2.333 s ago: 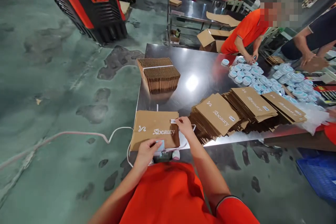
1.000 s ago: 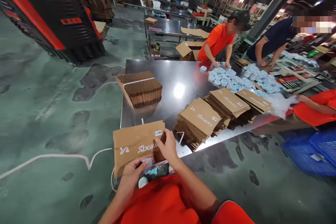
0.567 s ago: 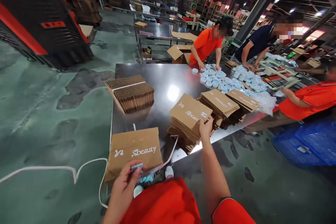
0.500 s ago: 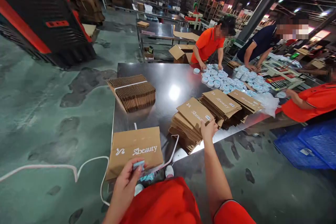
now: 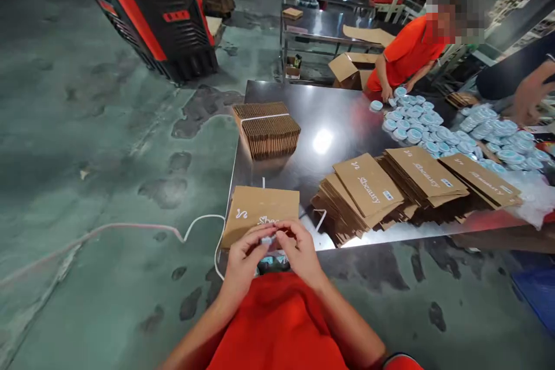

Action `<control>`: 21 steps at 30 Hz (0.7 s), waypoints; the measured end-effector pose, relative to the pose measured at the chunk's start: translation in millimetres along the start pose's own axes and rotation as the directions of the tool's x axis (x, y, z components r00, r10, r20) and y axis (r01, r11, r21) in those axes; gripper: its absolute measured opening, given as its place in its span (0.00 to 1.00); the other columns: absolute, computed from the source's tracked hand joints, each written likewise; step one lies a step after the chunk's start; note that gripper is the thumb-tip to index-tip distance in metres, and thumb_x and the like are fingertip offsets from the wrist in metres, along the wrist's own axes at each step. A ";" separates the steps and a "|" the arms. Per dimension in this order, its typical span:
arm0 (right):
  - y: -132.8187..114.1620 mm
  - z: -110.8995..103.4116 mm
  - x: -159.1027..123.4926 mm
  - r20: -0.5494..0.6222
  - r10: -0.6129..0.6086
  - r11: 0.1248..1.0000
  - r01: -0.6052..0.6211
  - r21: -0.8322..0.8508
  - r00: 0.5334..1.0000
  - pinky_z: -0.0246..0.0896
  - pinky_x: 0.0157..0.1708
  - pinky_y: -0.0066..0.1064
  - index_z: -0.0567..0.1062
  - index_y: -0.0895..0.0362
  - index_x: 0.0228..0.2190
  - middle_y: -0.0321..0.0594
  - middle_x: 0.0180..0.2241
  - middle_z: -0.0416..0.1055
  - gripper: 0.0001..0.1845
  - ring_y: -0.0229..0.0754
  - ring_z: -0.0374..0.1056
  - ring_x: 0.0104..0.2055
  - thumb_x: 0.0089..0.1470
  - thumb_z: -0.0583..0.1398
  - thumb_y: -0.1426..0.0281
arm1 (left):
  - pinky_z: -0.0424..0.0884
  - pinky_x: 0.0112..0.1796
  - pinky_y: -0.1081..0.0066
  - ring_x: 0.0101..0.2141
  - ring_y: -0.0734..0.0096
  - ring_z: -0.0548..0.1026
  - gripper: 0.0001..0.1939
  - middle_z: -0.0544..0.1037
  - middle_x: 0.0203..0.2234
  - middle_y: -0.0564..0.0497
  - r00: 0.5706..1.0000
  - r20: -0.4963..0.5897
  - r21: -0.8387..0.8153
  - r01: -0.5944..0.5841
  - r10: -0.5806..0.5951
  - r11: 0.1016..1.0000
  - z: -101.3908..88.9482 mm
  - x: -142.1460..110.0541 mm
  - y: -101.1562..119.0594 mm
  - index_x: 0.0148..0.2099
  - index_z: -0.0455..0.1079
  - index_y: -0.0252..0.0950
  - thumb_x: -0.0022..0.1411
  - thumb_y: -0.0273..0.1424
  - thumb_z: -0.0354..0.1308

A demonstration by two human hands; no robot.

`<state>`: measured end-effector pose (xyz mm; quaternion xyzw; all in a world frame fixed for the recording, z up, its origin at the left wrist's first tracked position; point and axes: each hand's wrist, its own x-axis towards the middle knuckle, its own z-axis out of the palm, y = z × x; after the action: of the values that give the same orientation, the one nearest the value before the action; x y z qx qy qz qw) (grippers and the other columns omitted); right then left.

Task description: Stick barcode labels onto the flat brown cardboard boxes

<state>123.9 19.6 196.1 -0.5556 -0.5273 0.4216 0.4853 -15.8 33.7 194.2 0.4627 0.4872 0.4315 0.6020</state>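
My left hand (image 5: 246, 259) pinches a small light-blue label (image 5: 267, 240), mostly covered by the fingers. My right hand (image 5: 300, 250) meets it from the other side, thumb and forefinger closed at the label's edge. Just beyond both hands lies a flat brown cardboard box (image 5: 260, 202) with white lettering, its front edge partly hidden by them. To the right is a leaning pile of similar flat boxes (image 5: 364, 185); the top one bears a small blue-and-white label (image 5: 388, 196).
A strapped bundle of cardboard (image 5: 269, 133) stands on the metal table (image 5: 310, 110). Two more box piles (image 5: 427, 173) lie rightward, near many round light-blue tins (image 5: 416, 118). A person in orange (image 5: 407, 49) handles the tins. White strapping (image 5: 199, 218) loops off the table's left side.
My right hand has left the box pile on the right and come over to my left hand at the label. The view has swung left, so the table sits further right.
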 end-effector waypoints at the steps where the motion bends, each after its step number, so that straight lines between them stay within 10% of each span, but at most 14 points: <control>1: -1.1 0.2 0.2 0.006 -0.003 1.000 0.003 -0.002 1.000 0.64 0.38 0.31 0.74 0.53 0.36 0.40 0.37 0.71 0.08 0.40 0.67 0.39 0.56 0.57 0.66 | 0.68 0.50 0.63 0.50 0.57 0.72 0.12 0.78 0.45 0.44 1.000 -0.005 -0.003 0.017 -0.017 1.000 -0.2 -0.6 0.1 0.38 0.78 0.36 0.51 0.32 0.58; 11: -2.0 0.8 0.3 0.019 -0.004 0.999 0.005 -0.039 1.000 0.62 0.36 0.31 0.74 0.54 0.30 0.39 0.33 0.71 0.03 0.40 0.67 0.36 0.52 0.60 0.70 | 0.66 0.50 0.65 0.47 0.57 0.74 0.11 0.78 0.45 0.43 0.994 -0.021 0.091 0.105 -0.103 0.990 -3.7 2.7 -3.7 0.30 0.74 0.35 0.50 0.38 0.59; 21: 9.1 -1.8 4.4 -0.083 0.026 0.995 -0.033 -0.090 0.996 0.61 0.32 0.28 0.73 0.54 0.25 0.38 0.30 0.71 0.05 0.38 0.65 0.32 0.51 0.59 0.68 | 0.58 0.23 0.75 0.20 0.74 0.62 0.18 0.66 0.14 0.56 0.997 -0.022 0.327 0.076 -0.072 0.942 -3.9 3.5 -11.7 0.19 0.67 0.37 0.52 0.44 0.55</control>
<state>127.7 24.1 187.7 -0.6017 -0.5174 0.3811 0.4744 -18.3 35.3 181.7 0.5355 0.5721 0.3239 0.5301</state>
